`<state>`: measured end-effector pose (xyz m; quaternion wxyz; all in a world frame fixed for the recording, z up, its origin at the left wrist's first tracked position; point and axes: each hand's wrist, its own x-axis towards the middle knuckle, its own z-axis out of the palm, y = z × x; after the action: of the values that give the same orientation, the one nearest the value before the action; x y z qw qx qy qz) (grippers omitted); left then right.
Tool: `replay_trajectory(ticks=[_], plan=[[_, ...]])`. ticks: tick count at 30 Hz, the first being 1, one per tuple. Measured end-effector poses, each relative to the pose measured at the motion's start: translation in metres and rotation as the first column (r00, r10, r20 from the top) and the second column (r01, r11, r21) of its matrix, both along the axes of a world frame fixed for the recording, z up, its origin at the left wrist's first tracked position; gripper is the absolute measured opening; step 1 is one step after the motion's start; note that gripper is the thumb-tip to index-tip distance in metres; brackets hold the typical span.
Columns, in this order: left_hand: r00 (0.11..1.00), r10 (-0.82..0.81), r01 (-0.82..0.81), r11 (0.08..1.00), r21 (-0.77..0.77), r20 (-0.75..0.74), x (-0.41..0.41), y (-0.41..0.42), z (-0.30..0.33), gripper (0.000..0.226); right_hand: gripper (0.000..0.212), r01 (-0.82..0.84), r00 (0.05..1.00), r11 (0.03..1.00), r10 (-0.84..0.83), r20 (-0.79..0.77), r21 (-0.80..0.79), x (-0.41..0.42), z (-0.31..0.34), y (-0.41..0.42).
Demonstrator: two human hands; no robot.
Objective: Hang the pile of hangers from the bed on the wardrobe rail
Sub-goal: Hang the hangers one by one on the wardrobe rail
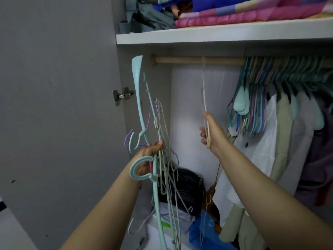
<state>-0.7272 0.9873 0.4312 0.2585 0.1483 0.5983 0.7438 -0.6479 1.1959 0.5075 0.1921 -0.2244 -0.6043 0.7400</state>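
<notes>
The right hand (210, 133) pinches one thin cream hanger (204, 98) that stands up tall with its hook just at the rail (198, 60), while the left hand (148, 152), lower and farther from the rail, grips the bunch (162, 141).

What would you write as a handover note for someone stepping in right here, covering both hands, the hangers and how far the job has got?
Left hand: grips a tangled bundle of hangers, held upright in front of the open wardrobe.
Right hand: holds one thin cream hanger; its hook end reaches up to the wooden rail, though blur hides whether it is fully on.
Done: many empty hangers already hang bunched on the rail's right part, beside the clothes.
Left: seat the cream hanger, then hang the bundle one at a time on the bare stretch of rail. The bed is out of view.
</notes>
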Motion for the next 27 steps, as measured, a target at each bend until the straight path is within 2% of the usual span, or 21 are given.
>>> replay_trajectory(ticks=[3,6,10,14,18,22,25,27], plan=[[1.000,-0.008,0.008,1.000,0.029,0.002,-0.001,0.008,0.003,0.020,0.062,0.031,0.998,0.986,-0.038,-0.043,-0.166,-0.022,0.045,0.012],[0.999,0.002,-0.006,0.993,0.114,0.036,0.001,0.013,0.004,0.019,0.072,0.065,0.994,0.962,-0.085,-0.066,-0.265,-0.041,0.077,0.025],[0.996,0.003,-0.017,0.987,0.162,0.087,0.006,0.013,0.006,0.025,0.055,0.138,0.989,0.950,-0.145,-0.004,-0.279,-0.051,0.089,0.045],[0.995,0.023,-0.040,0.982,0.184,0.093,0.007,0.008,0.005,0.029,0.061,0.156,0.988,0.951,-0.147,0.055,-0.268,-0.051,0.073,0.058],[0.995,0.037,-0.054,0.981,0.188,0.093,0.014,0.003,0.000,0.030,0.042,0.236,0.961,0.914,-0.270,-0.061,-0.330,-0.044,0.057,0.061],[0.990,0.028,-0.060,0.970,0.235,0.139,0.025,-0.003,-0.003,0.029,0.068,0.230,0.955,0.923,-0.275,-0.110,-0.309,-0.030,0.033,0.064],[0.982,0.000,-0.059,0.951,0.304,0.190,0.032,-0.004,-0.007,0.030,0.075,0.229,0.965,0.910,-0.260,-0.045,-0.345,-0.014,-0.007,0.041],[0.977,-0.012,-0.060,0.941,0.333,0.212,0.037,-0.003,-0.008,0.029,0.063,0.191,0.981,0.948,-0.183,0.056,-0.254,-0.005,-0.041,0.012]])
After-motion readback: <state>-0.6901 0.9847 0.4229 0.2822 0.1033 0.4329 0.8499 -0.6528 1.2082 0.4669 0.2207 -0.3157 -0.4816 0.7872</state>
